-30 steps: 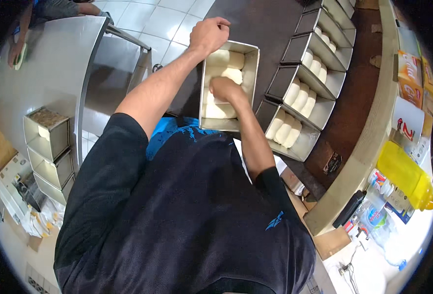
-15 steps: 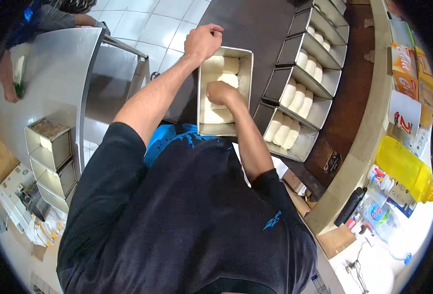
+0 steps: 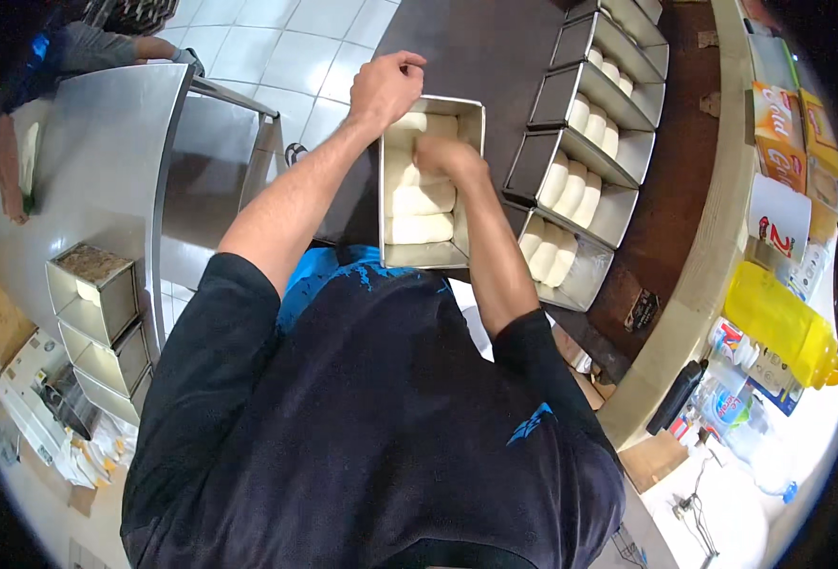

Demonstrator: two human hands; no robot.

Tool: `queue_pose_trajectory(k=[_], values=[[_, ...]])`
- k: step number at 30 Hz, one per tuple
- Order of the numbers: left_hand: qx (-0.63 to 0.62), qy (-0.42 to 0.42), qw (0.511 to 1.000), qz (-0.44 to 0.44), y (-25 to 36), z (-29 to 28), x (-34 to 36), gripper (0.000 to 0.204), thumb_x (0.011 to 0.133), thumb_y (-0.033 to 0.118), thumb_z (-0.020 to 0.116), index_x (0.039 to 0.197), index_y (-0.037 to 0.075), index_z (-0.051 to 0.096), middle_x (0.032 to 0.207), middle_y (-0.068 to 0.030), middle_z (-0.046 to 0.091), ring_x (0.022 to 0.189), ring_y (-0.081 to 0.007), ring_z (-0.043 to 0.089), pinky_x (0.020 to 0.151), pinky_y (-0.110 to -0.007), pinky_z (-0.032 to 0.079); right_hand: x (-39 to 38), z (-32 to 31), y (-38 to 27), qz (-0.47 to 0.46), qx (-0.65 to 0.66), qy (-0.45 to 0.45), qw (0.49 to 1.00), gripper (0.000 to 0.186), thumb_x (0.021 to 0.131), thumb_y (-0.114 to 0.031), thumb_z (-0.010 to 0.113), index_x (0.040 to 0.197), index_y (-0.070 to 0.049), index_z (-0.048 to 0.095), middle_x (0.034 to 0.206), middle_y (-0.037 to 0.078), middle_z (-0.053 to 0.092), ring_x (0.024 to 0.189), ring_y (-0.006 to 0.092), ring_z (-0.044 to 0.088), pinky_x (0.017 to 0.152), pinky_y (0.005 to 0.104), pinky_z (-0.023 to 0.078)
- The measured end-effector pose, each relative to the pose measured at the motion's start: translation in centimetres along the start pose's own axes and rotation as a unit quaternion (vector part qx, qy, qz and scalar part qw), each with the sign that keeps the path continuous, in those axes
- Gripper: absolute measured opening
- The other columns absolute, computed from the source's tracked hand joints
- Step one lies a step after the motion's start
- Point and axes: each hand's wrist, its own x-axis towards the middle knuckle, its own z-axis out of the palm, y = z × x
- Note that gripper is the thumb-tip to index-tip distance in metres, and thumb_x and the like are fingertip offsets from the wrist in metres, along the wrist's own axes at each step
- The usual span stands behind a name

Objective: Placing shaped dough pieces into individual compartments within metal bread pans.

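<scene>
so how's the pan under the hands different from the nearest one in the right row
The first pan runs lengthwise up the picture; the row pan lies more across it. The first pan has dough toward both ends; the row pan's dough sits bunched at its left end, its right end bare. The right hand is inside the first pan; no hand is in the row pan. Both are metal and hold pale dough.

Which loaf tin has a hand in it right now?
The lone tin beside the left hand, apart from the row of tins: the right hand reaches into it, over dough rolls; no hand shows in the others.
</scene>
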Motion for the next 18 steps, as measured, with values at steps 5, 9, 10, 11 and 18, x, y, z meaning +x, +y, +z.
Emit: queue_pose_trajectory(k=[5, 9, 10, 11, 18], values=[[-0.009, 0.010, 1.000, 0.005, -0.7, 0.2, 0.3, 0.033, 0.092, 0.026, 0.053, 0.111, 0.021, 0.079, 0.100, -0.0034, 0.079, 0.090, -0.0274, 0.072, 0.082, -0.039, 0.058, -0.6, -1.3, -0.8, 0.007, 0.010, -0.076, 0.997, 0.028, 0.088, -0.020, 0.057, 0.093, 0.001, 0.076, 0.092, 0.019, 0.075, 0.075, 0.0391, 0.065, 0.072, 0.0493, 0.052], [-0.009, 0.008, 1.000, 0.006, -0.4, 0.1, 0.5, 0.033, 0.091, 0.026, 0.053, 0.110, 0.021, 0.080, 0.099, -0.0032, 0.079, 0.089, -0.0272, 0.072, 0.082, -0.039, 0.058, -0.9, -1.0, -1.2, -0.003, 0.005, -0.084, 0.996, 0.028, 0.089, -0.019, 0.057, 0.095, 0.001, 0.076, 0.093, 0.018, 0.076, 0.076, 0.0382, 0.066, 0.072, 0.0488, 0.053], [-0.006, 0.006, 1.000, 0.003, -0.2, 0.1, 0.6, 0.033, 0.091, 0.026, 0.053, 0.110, 0.021, 0.080, 0.099, -0.0029, 0.079, 0.089, -0.0270, 0.072, 0.082, -0.039, 0.058, -1.0, -0.8, -1.4, -0.006, 0.005, -0.086, 0.996, 0.028, 0.089, -0.019, 0.057, 0.096, 0.001, 0.076, 0.094, 0.018, 0.076, 0.076, 0.0380, 0.067, 0.073, 0.0487, 0.054], [-0.004, 0.003, 1.000, 0.000, 0.0, 0.1, 0.5, 0.033, 0.091, 0.025, 0.053, 0.110, 0.021, 0.080, 0.099, -0.0027, 0.079, 0.089, -0.0269, 0.072, 0.082, -0.039, 0.058, -1.0, -0.7, -1.7, -0.008, 0.005, -0.088, 0.996, 0.028, 0.089, -0.019, 0.057, 0.096, 0.000, 0.077, 0.094, 0.018, 0.076, 0.077, 0.0378, 0.067, 0.073, 0.0486, 0.054], [-0.001, 0.016, 1.000, 0.006, -0.3, 0.2, 0.0, 0.033, 0.092, 0.026, 0.053, 0.110, 0.021, 0.080, 0.099, -0.0024, 0.079, 0.088, -0.0274, 0.072, 0.081, -0.039, 0.058, 0.3, -1.2, -3.4, -0.032, -0.003, -0.082, 0.996, 0.029, 0.090, -0.017, 0.056, 0.100, 0.000, 0.078, 0.097, 0.017, 0.076, 0.078, 0.0365, 0.069, 0.074, 0.0479, 0.056]])
